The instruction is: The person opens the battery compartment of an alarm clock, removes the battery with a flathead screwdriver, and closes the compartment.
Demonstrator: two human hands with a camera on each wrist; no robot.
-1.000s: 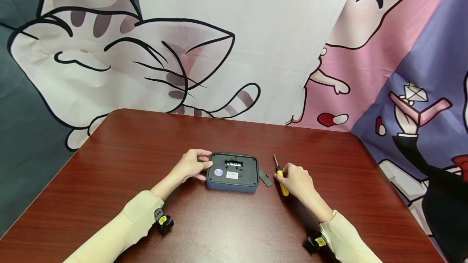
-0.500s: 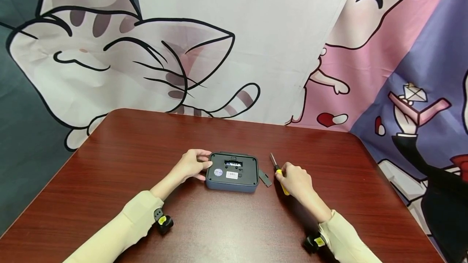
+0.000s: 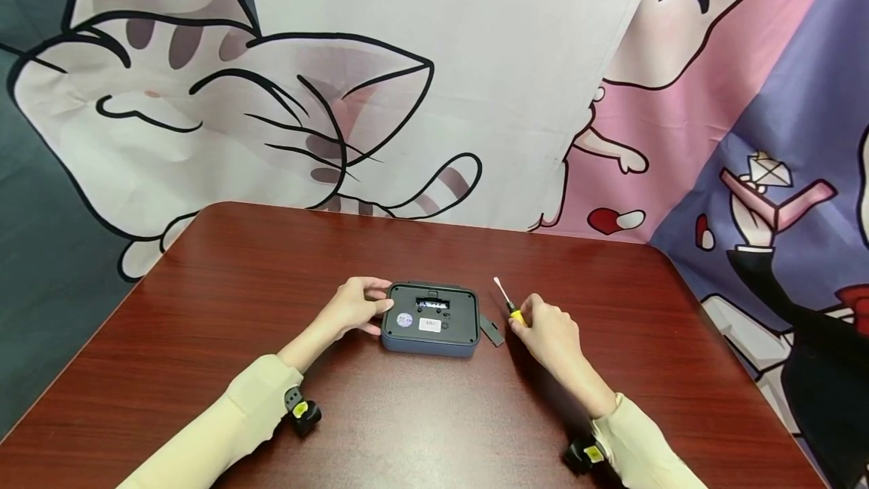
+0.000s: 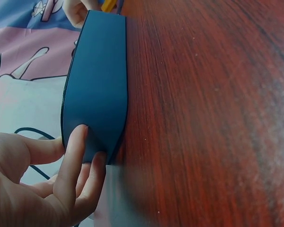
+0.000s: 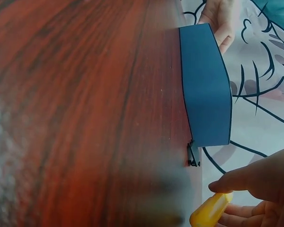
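Note:
A dark blue box-shaped electronic device (image 3: 458, 332) lies on the table with its black back facing up, showing an open battery compartment (image 3: 433, 303) and two stickers. My left hand (image 3: 356, 305) grips its left end, thumb at the upper edge and fingers against the side (image 4: 95, 75). A yellow-handled screwdriver (image 3: 517, 316) is pinched in my right hand (image 3: 553, 332), to the right of the device; its metal tip points away and to the left. In the right wrist view the yellow handle (image 5: 209, 211) shows below the thumb. The small grey battery cover (image 3: 492, 331) lies against the device's right side.
The reddish-brown wooden table (image 3: 326, 429) extends around both hands. Behind its far edge hangs a cartoon-printed cloth (image 3: 516, 81). Each sleeve carries a black wrist camera, one at the left forearm (image 3: 305, 415) and one at the right (image 3: 580, 455).
My right hand has swung the screwdriver's tip leftward and raised it, so less of the yellow handle shows below the fingers. My left hand and the device have stayed in place.

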